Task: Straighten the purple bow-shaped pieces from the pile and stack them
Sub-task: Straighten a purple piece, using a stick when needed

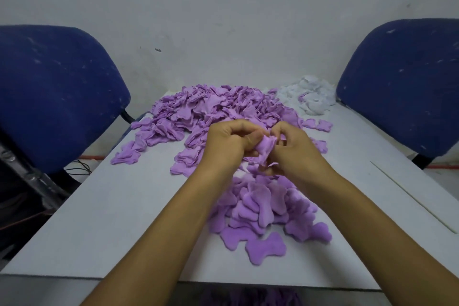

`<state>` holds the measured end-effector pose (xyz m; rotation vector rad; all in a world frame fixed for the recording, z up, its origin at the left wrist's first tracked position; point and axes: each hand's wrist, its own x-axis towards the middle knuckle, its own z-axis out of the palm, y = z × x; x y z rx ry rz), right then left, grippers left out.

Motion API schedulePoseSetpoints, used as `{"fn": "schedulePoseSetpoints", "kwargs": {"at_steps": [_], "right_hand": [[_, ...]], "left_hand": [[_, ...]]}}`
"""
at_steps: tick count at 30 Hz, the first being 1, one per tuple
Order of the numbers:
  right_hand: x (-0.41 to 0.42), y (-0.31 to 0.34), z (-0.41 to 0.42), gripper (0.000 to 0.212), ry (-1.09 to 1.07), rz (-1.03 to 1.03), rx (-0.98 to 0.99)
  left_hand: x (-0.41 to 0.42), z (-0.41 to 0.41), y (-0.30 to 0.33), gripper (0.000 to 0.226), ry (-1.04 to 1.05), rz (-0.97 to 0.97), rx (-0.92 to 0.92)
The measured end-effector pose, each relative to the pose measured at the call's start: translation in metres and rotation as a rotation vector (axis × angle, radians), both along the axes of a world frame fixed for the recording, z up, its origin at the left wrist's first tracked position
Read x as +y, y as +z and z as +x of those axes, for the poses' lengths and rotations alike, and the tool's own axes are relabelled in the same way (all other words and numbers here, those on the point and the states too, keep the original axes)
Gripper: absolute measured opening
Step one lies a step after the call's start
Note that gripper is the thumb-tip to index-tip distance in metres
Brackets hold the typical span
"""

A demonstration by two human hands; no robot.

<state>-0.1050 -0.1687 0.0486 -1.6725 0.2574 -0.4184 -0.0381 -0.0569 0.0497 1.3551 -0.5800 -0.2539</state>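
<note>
Left hand and right hand meet at frame centre, fingers of both pinching one crumpled purple bow piece above the tabletop. Loose pile at 6 o'clock; larger heap at 12 o'clock.

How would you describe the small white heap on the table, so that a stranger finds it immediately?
Start at the grey table and go to its far right corner, beside the right blue chair. There lies the white heap, touching the far purple pile. It is the only heap that is white, not purple.
</note>
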Motion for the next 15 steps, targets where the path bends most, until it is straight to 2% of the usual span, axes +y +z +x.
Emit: {"fn": "schedulePoseSetpoints", "kwargs": {"at_steps": [2, 3, 4, 6, 7, 9, 12, 14, 15], "right_hand": [[-0.003, 0.003, -0.007, 0.021, 0.171, 0.052, 0.015], [-0.005, 0.005, -0.01, 0.026, 0.221, 0.011, 0.013], [-0.009, 0.006, -0.013, 0.037, 0.204, -0.152, -0.007], [-0.015, 0.005, -0.013, 0.056, 0.049, -0.657, -0.142], [-0.015, 0.004, -0.012, 0.057, -0.013, -0.842, -0.249], [-0.015, -0.001, -0.008, 0.037, -0.1, -1.018, -0.414], [-0.017, -0.007, -0.003, 0.016, -0.166, -1.043, -0.419], [-0.018, -0.006, -0.002, 0.011, -0.188, -0.874, -0.343], [-0.018, -0.003, -0.002, 0.013, -0.178, -0.705, -0.29]], "left_hand": [[0.0, 0.004, 0.001, 0.021, 0.087, -0.018, 0.075], [0.002, 0.008, 0.003, 0.022, 0.131, -0.013, 0.087], [0.004, 0.013, 0.004, 0.022, 0.151, 0.008, 0.082], [0.006, 0.016, 0.007, 0.016, 0.099, 0.068, 0.07], [0.005, 0.014, 0.006, 0.014, 0.054, 0.092, 0.077], [0.0, 0.012, 0.004, 0.015, 0.006, 0.128, 0.126], [-0.001, 0.014, 0.003, 0.019, -0.034, 0.118, 0.202], [0.001, 0.016, 0.004, 0.024, -0.139, 0.108, 0.157], [0.002, 0.017, 0.004, 0.024, -0.186, 0.101, 0.097]]}}
